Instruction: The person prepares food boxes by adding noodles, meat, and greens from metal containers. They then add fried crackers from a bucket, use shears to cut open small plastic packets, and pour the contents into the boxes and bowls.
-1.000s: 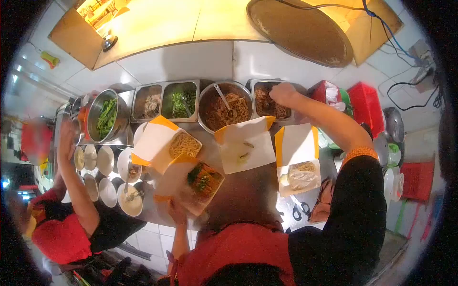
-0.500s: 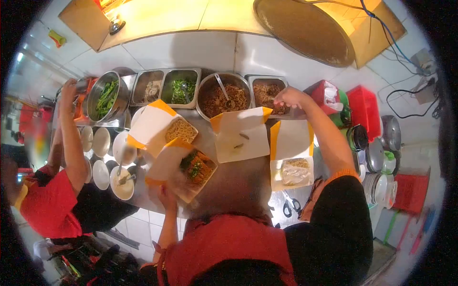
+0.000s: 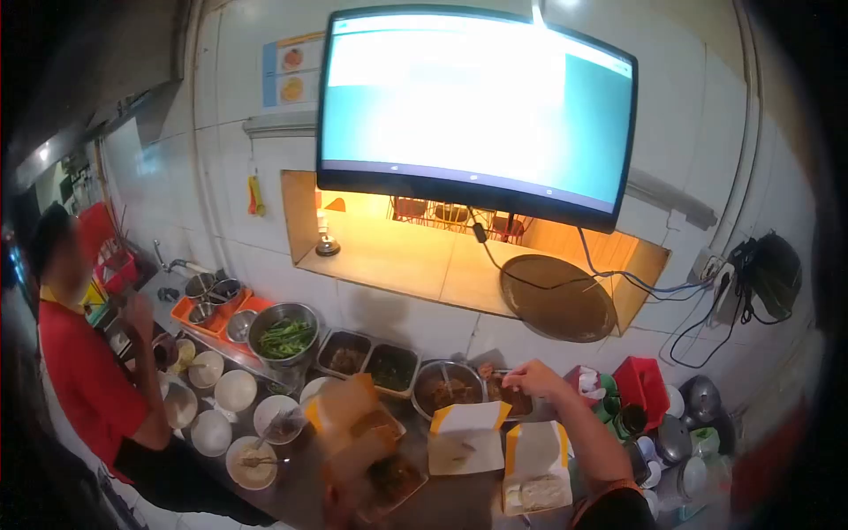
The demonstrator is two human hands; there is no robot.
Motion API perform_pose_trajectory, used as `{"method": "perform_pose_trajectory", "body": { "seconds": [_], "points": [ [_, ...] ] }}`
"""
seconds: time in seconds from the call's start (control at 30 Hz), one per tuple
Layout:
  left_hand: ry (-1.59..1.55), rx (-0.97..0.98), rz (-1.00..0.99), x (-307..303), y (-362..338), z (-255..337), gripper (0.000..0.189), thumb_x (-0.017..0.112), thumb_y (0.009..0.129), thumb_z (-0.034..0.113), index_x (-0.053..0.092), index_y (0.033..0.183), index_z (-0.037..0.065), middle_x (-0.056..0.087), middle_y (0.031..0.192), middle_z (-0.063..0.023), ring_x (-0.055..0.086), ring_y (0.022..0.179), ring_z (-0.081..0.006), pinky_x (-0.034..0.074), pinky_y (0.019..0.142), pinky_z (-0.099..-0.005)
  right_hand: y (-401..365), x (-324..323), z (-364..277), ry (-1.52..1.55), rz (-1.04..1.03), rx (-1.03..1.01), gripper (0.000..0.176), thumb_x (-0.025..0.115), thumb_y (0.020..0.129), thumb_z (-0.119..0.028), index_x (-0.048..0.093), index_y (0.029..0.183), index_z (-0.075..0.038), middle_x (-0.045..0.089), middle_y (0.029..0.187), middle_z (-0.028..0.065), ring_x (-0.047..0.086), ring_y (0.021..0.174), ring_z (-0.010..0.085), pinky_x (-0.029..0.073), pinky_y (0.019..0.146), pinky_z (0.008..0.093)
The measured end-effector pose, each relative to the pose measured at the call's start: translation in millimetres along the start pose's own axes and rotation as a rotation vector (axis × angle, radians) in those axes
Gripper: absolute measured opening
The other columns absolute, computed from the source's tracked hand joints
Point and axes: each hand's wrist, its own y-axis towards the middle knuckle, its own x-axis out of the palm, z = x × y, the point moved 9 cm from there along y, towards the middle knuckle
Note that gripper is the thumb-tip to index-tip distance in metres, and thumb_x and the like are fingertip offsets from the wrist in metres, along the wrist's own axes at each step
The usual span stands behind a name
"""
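My right hand is closed on a thin spoon, with a clump of brown food at its tip, above the right steel tray of minced topping. My left hand, blurred, grips the left edge of an open takeaway box with dark greens and a brown topping inside. Behind it stands another open box, also blurred. An open white box with small dark bits on its lid lies in the middle. Below my right forearm is a box with a pale wrapped packet.
A round pan of topping, a tray of chopped greens and a bowl of green vegetables line the wall. White bowls stand left, beside a co-worker in a red shirt. A lit screen hangs above.
My view has tipped upward, bringing the screen and wall into sight. My right hand has lifted the spoon with food above the tray. The co-worker's raised arm has come down somewhat.
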Motion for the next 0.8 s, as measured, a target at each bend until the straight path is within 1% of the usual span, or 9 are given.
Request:
{"method": "perform_pose_trajectory", "body": {
  "seconds": [0.13,0.2,0.23,0.33,0.4,0.57,0.6,0.73,0.8],
  "points": [
    [-0.327,-0.03,-0.037,-1.9,-7.8,-41.9,0.02,0.05,0.1,0.02,0.056,0.108,0.003,0.058,0.092,-0.0032,0.055,0.086,-0.0136,0.047,0.074,-0.0316,-25.9,97.2,-4.3,0.068,-0.135,-0.033,0.018,0.067,0.086,-0.023,0.075,0.094,-0.008,0.066,0.078,0.0021,0.054,0.063,0.0102,0.04,0.051,0.0247],
    [-0.003,0.183,0.009,-1.8,-16.8,3.7,0.019,0.052,0.099,0.017,0.054,0.111,0.003,0.058,0.098,-0.0048,0.055,0.091,-0.0144,0.047,0.077,-0.0333,-46.5,157.5,6.8,0.118,-0.272,0.08,0.02,0.067,0.088,-0.025,0.074,0.097,-0.009,0.066,0.08,0.0026,0.057,0.066,0.0114,0.044,0.056,0.0256],
    [0.007,0.148,0.018,-11.0,-25.0,-5.8,0.019,0.052,0.099,0.017,0.054,0.111,0.003,0.058,0.098,-0.0048,0.055,0.091,-0.0144,0.047,0.077,-0.0333,-67.9,189.4,9.5,0.174,-0.362,0.239,0.021,0.066,0.089,-0.025,0.074,0.099,-0.009,0.067,0.082,0.0028,0.058,0.067,0.0121,0.046,0.06,0.0267],
    [0.137,-0.175,0.067,-17.6,-15.0,-54.1,0.05,0.063,0.093,0.028,0.049,0.128,-0.004,0.058,0.123,-0.0152,0.055,0.115,-0.0245,0.044,0.099,-0.0375,-82.9,260.4,40.6,0.084,-0.296,0.141,0.026,0.065,0.09,-0.029,0.072,0.101,-0.006,0.069,0.088,0.0056,0.062,0.077,0.0149,0.05,0.073,0.032],
    [0.141,0.201,0.021,-5.7,-20.9,-7.3,0.049,0.061,0.094,0.025,0.047,0.131,-0.004,0.055,0.13,-0.0168,0.05,0.122,-0.0244,0.04,0.104,-0.0377,-71.5,279.3,42.1,0.04,-0.263,0.079,0.027,0.064,0.091,-0.029,0.071,0.102,-0.005,0.069,0.09,0.0068,0.063,0.08,0.0159,0.05,0.076,0.0333],
    [0.189,-0.147,0.013,11.3,-33.3,56.9,0.047,0.055,0.098,0.019,0.041,0.138,-0.003,0.05,0.136,-0.013,0.046,0.125,-0.0211,0.036,0.107,-0.0345,-106.4,313.8,44.7,0.286,-0.161,0.152,0.015,0.053,0.089,-0.013,0.059,0.077,-0.007,0.052,0.067,-0.0016,0.048,0.063,0.0101,0.043,0.058,0.0302],
    [0.104,-0.242,-0.007,-1.6,-40.6,16.8,0.051,0.055,0.098,0.018,0.037,0.141,-0.003,0.045,0.141,-0.0141,0.042,0.13,-0.0218,0.032,0.11,-0.0349,-113.0,318.5,45.2,0.465,-0.173,0.197,0.016,0.054,0.089,-0.013,0.058,0.074,-0.008,0.049,0.063,-0.0034,0.043,0.057,0.0062,0.036,0.05,0.0253],
    [0.05,-0.098,-0.02,13.4,-38.5,43.9,0.04,0.059,0.095,0.009,0.044,0.13,-0.003,0.053,0.126,-0.0106,0.051,0.116,-0.0182,0.04,0.099,-0.0304,-115.0,316.9,72.7,0.514,-0.072,0.314,0.019,0.055,0.094,-0.015,0.068,0.093,-0.001,0.055,0.068,-0.0015,0.047,0.056,0.0053,0.038,0.048,0.0226],
    [0.062,-0.251,0.021,10.5,-43.5,35.0,0.037,0.058,0.096,0.01,0.044,0.128,-0.003,0.053,0.123,-0.0091,0.05,0.115,-0.0173,0.039,0.099,-0.0295,-116.6,326.0,92.3,0.581,-0.136,0.368,0.02,0.056,0.094,-0.014,0.069,0.101,-0.002,0.056,0.07,-0.0012,0.048,0.056,0.0053,0.039,0.048,0.0224]
  ]
}}
